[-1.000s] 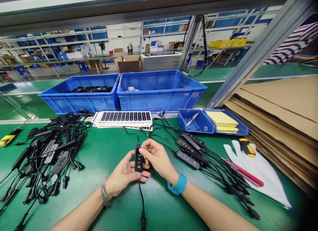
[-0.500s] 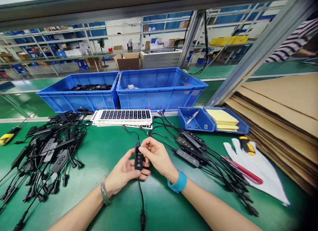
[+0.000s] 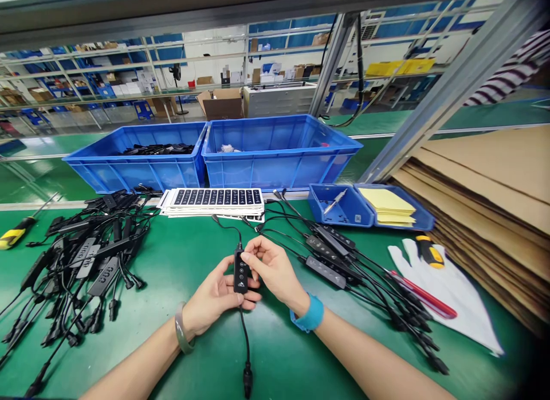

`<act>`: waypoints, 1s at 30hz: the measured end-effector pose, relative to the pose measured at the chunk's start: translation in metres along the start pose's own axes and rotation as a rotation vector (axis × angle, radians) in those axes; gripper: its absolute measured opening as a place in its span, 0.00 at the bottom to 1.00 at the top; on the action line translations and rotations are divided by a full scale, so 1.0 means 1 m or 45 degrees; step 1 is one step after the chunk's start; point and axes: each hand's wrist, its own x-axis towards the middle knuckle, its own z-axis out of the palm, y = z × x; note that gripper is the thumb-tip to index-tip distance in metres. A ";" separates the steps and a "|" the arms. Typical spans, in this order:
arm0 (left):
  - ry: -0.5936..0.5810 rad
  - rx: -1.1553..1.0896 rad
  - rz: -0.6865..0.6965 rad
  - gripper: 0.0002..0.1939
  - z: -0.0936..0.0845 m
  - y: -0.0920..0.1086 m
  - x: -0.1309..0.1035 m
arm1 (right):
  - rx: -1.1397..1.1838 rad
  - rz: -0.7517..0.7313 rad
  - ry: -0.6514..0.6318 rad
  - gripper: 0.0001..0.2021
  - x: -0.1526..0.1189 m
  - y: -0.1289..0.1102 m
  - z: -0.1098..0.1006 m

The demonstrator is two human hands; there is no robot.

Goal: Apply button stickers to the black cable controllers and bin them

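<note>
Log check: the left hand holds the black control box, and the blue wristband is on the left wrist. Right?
Not quite. The head view shows the blue wristband on the right wrist. The left hand does hold the black control box.

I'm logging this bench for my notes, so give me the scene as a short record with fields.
left hand: holds a controller upright in view, buttons showing
right hand: thumb at the controller's upper end
left side: controller pile, screwdriver
right side: more controllers; glove with a red pen on it; cardboard stack
behind hands: label sheets
behind sheets: two blue bins, the left one holding black parts
unclear: whether the right fingers pinch anything
</note>
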 end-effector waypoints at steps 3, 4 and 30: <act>0.003 -0.001 -0.001 0.35 0.002 0.002 -0.001 | -0.028 -0.031 0.008 0.10 0.000 0.000 0.000; 0.009 0.000 -0.006 0.35 0.002 0.002 -0.001 | -0.045 -0.043 0.015 0.10 0.000 0.000 0.000; 0.054 0.092 0.013 0.35 0.002 -0.006 0.001 | -0.330 -0.132 0.156 0.06 -0.004 0.003 0.004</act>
